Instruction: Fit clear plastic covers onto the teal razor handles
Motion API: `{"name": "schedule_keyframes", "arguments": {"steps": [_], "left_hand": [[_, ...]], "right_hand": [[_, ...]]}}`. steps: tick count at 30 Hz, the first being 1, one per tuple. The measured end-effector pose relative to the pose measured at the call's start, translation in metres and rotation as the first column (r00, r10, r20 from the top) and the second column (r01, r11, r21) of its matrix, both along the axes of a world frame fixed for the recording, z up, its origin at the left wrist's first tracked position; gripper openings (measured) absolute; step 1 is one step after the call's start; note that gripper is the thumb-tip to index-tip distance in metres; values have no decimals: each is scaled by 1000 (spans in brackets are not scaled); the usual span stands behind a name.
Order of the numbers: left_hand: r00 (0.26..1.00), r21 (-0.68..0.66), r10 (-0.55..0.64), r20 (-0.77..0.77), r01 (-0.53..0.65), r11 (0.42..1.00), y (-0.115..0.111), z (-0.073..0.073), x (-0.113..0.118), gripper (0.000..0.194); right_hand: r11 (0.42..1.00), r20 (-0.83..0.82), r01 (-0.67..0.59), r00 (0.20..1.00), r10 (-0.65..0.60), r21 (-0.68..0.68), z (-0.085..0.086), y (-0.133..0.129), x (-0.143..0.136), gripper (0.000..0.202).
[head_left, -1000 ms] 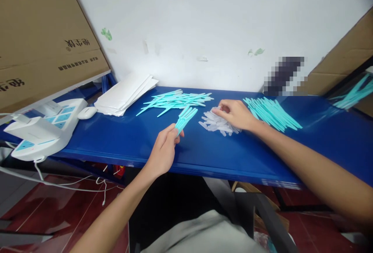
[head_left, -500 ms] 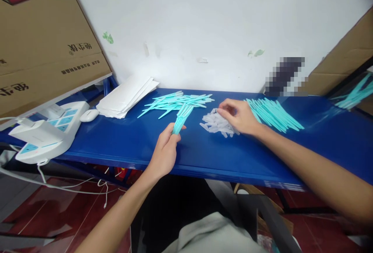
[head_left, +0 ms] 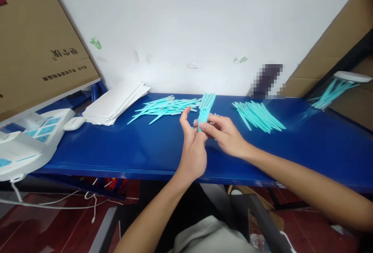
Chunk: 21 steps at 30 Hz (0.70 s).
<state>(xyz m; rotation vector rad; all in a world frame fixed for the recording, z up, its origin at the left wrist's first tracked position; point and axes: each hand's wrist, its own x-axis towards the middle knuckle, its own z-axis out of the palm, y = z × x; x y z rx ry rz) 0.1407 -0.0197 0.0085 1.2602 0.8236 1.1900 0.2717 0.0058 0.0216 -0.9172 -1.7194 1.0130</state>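
A small bundle of turquoise eyebrow razors [head_left: 206,105], slim sticks with paler blade ends, stands upright and fanned between my two hands. My left hand [head_left: 194,150] is closed around its lower end from below, with one finger raised away from it. The thumb and fingers of my right hand [head_left: 225,132] pinch the bundle's lower part from the right. Behind my hands, the small translucent caps [head_left: 215,115] on the table are mostly covered. A loose heap of razors [head_left: 163,108] lies to the left, and a neater row of razors [head_left: 259,116] to the right.
White envelopes [head_left: 113,103] are stacked at the back left of the blue table [head_left: 140,148]. Beside them are a white earbud case [head_left: 74,123] and a power strip [head_left: 43,136] with plugs. A clear jar holding turquoise sticks [head_left: 335,91] stands at far right. Cardboard boxes [head_left: 43,43] flank the wall.
My right hand has left the pile of translucent caps and come to the bundle. My left hand has raised a finger. The view has shifted right, bringing more of the jar into sight.
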Motion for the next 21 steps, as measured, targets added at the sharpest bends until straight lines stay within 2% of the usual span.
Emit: {"name": "schedule_keyframes", "arguments": {"steps": [3,7,9,12,13,15,16,17,18,19,20,21], "left_hand": [[984,-57,-33,178,43,997,5,4,4,88],[966,-175,-123,229,165,970,9,5,15,97],[961,-223,-171,216,219,950,11,3,19,96],[979,-222,-199,39,203,954,15,-1,11,83],[982,-172,-176,-64,163,971,17,-1,3,75],[950,19,-87,-301,97,995,23,0,-21,61],[910,129,-8,-415,68,989,28,1,-36,57],[838,253,104,-536,42,967,33,3,-52,53],[716,392,244,-654,45,919,40,4,-69,52],[551,508,395,-735,62,859,48,5,-85,53],[364,567,507,-781,73,820,57,5,-100,55],[197,577,554,-809,81,813,67,4,-114,56]], "right_hand": [[998,-72,14,997,-18,-56,0,-4,6,40],[986,-96,-39,995,24,-161,-8,-8,18,39],[982,-115,-24,993,2,-185,-5,-7,29,40],[981,-52,64,996,-74,-185,12,3,64,43],[975,28,80,997,-76,-210,21,9,81,43],[939,254,133,966,-52,-316,36,23,123,40],[913,357,214,930,-82,-348,42,31,145,40],[877,448,311,885,-128,-365,45,38,166,41],[840,519,399,838,-171,-368,47,44,186,41],[808,577,464,793,-197,-363,46,49,203,43],[790,630,493,755,-180,-365,45,54,217,46],[779,674,499,726,-136,-380,42,57,227,49]]}}
